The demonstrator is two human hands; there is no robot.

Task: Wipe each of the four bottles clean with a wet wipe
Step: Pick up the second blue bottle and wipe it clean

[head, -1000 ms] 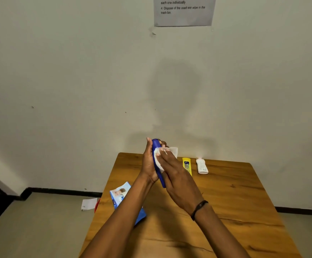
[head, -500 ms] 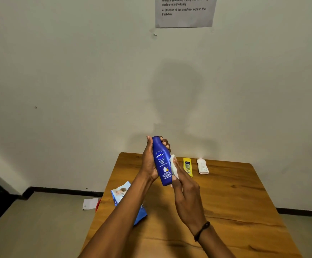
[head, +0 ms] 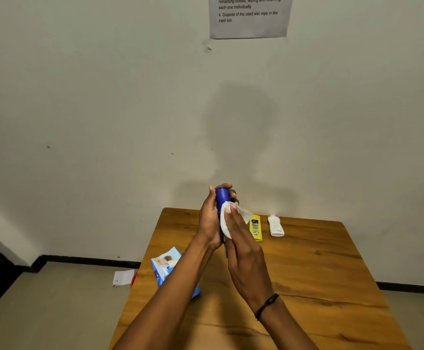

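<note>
My left hand (head: 209,221) grips a tall blue bottle (head: 222,195) upright above the wooden table (head: 319,274), fingers curled round its top. My right hand (head: 243,246) presses a white wet wipe (head: 227,221) flat against the bottle's front, covering the label. A yellow bottle (head: 255,227) and a white bottle (head: 275,226) lie side by side at the table's far edge. A fourth bottle is not in view.
A blue wet-wipe pack (head: 166,266) lies at the table's left edge, partly under my left forearm. On the floor to the left lies a white paper (head: 123,277) beside something red. A printed instruction sheet (head: 250,16) hangs on the wall behind.
Half a second ago the wipe was at the bottle's right side with the label showing. My right hand has slid it up across the front, and the bottle has turned.
</note>
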